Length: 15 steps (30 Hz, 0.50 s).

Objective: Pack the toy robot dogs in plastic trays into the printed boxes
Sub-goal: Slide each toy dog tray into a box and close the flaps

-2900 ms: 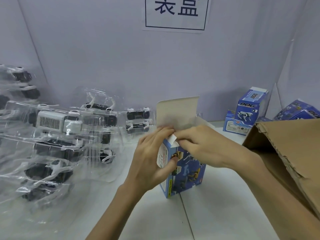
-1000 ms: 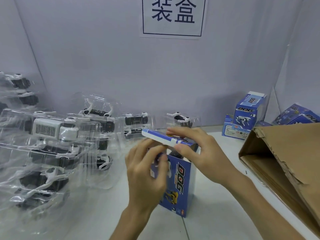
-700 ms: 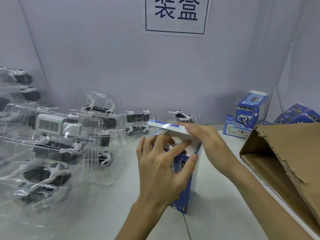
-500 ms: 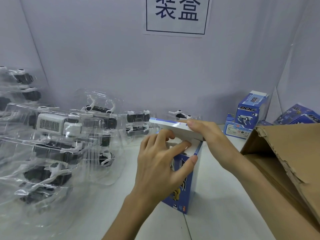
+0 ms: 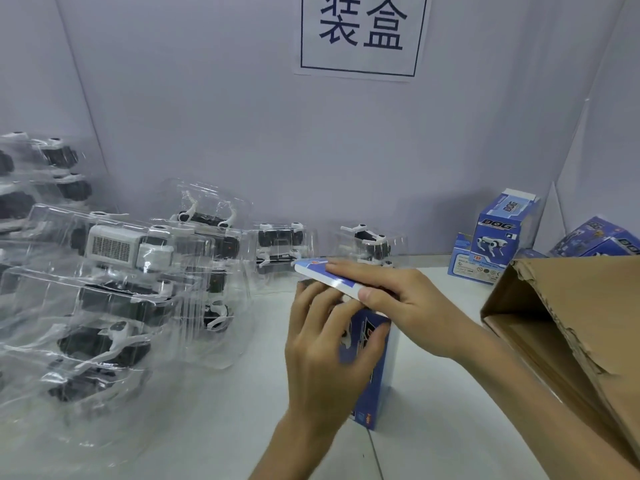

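1. Pale walls [image 5: 207,116] on three sides of white table [image 5: 242,410]; on back wall, paper sign [image 5: 360,36] with two dark characters.
2. Near table's middle, standing upright on its end: blue printed box [image 5: 379,368], word DOG partly visible on front face.
3. Around box's upper part, left hand [image 5: 322,362]: fingers curled at far side, just beneath flap, thumb pressed across printed front; firmly clasping box.
4. At box top, flap [image 5: 322,275], tilted rather than flat, far end raised and pointing left; top not yet closed.
5. On flap, right hand [image 5: 405,299]: fingers laid straight along its upper face, thumb set against its near edge; pinching flap between them.
6. Cannot tell what sits inside box: opening hidden by both hands and flap.
7. Across table's left side, heaped and overlapping: clear trays [image 5: 207,341], holding black-and-white dogs [image 5: 280,239]; some stacked, some leaning.
8. Just behind flap, close to back wall, lone tray [image 5: 396,244] with one dog, a little apart from heap.
9. At back right, packed boxes [image 5: 498,233]: one standing, one lying flat beside it, touching.
10. At far right, brown carton [image 5: 581,306] on its side, torn edge, open mouth facing box; behind it, more blue boxes, partly hidden.
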Each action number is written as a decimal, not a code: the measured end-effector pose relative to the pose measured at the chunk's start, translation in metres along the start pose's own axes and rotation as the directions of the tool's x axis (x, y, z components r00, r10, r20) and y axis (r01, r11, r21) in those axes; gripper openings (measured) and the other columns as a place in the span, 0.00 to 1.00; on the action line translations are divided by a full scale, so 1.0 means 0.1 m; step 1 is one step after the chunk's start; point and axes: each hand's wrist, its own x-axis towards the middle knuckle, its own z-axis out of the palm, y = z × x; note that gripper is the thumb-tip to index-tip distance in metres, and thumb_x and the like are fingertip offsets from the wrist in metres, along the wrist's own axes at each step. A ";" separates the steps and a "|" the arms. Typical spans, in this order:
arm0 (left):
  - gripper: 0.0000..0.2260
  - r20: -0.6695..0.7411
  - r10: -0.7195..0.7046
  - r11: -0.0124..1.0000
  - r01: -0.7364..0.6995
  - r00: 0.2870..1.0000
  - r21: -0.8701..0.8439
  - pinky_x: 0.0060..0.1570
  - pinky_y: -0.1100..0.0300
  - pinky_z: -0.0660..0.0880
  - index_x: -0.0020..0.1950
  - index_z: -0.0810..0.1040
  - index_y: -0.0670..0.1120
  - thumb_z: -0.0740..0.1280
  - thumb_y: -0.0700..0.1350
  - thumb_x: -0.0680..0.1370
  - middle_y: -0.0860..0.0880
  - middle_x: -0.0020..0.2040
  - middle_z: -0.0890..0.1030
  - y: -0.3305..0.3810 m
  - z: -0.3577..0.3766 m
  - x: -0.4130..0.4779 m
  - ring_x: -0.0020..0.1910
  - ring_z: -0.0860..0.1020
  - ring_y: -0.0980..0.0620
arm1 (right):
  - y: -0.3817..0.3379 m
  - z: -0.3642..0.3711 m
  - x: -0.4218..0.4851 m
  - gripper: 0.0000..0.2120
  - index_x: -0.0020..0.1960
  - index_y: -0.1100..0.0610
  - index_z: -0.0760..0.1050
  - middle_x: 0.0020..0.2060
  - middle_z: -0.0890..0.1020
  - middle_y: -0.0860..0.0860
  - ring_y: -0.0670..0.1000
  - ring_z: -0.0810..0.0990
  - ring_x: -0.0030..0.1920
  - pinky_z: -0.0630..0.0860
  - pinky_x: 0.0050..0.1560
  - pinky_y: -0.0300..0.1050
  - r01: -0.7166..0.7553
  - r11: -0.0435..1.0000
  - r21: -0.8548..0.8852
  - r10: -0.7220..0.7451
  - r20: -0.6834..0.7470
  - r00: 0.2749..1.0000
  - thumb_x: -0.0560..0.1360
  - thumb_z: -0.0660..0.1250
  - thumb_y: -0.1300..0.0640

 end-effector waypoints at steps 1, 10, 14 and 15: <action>0.15 -0.040 -0.078 0.995 0.076 0.996 -0.058 0.65 0.61 0.71 0.55 0.77 0.45 0.73 0.52 0.74 0.49 0.59 0.79 0.04 0.01 -0.06 0.63 0.74 0.51 | 0.00 -0.02 0.01 0.19 0.68 0.35 0.72 0.65 0.75 0.29 0.35 0.71 0.68 0.74 0.60 0.33 -0.013 1.000 0.013 0.013 -0.006 1.000 0.79 0.60 0.50; 0.22 0.086 -0.121 0.990 0.114 0.989 0.082 0.65 0.50 0.70 0.62 0.77 0.44 0.68 0.57 0.75 0.47 0.66 0.76 -0.08 -0.06 -0.03 0.67 0.73 0.49 | 0.00 0.08 0.06 0.15 0.61 0.43 0.82 0.60 0.81 0.35 0.34 0.76 0.62 0.76 0.62 0.37 0.025 0.983 -0.179 -0.057 -0.175 0.983 0.75 0.71 0.51; 0.20 0.108 -0.067 0.997 0.061 0.992 0.055 0.66 0.53 0.69 0.65 0.77 0.43 0.67 0.54 0.78 0.47 0.67 0.75 -0.18 -0.10 -0.03 0.68 0.72 0.50 | -0.01 0.04 0.11 0.12 0.59 0.41 0.82 0.55 0.83 0.35 0.38 0.80 0.58 0.79 0.54 0.35 -0.019 0.995 -0.099 0.001 -0.179 0.984 0.77 0.71 0.52; 0.20 0.113 -0.033 0.997 0.025 0.993 0.077 0.66 0.54 0.68 0.65 0.77 0.43 0.67 0.53 0.78 0.46 0.66 0.75 -0.21 -0.11 -0.02 0.67 0.73 0.49 | -0.03 0.03 0.12 0.12 0.57 0.37 0.82 0.53 0.84 0.34 0.39 0.81 0.56 0.80 0.49 0.34 -0.037 0.999 -0.039 0.030 -0.176 0.984 0.78 0.70 0.53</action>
